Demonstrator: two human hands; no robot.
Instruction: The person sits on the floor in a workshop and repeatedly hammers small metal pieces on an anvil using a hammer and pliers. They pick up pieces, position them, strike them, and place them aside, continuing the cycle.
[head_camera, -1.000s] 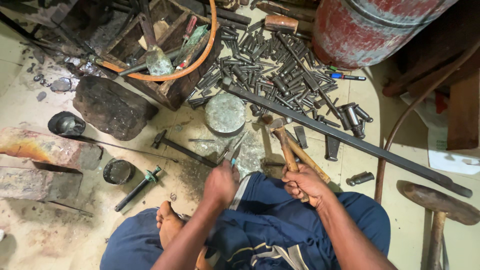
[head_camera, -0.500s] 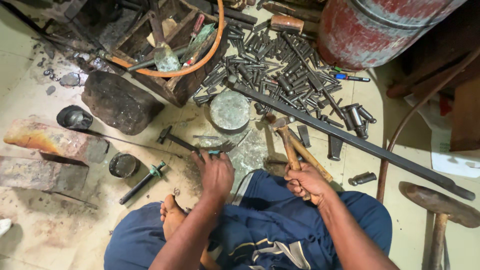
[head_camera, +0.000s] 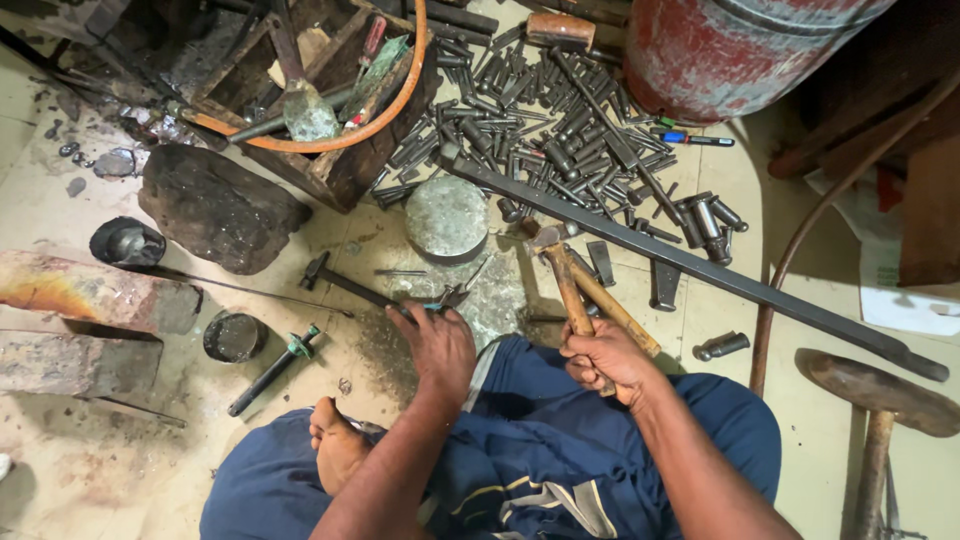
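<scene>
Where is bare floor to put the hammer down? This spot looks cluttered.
Bare floor lies low left, between the rusty block and the knee, and right of the long bar toward the mallet. The punch pile by the red drum is crowded.

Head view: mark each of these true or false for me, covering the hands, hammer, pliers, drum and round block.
1. The right hand grips a wooden-handled hammer. True.
2. The left hand is empty. False: it holds pliers near the floor.
3. A red drum stands at upper right. True.
4. The round block sits inside the wooden crate. False: it rests on the floor beside the crate.
</scene>
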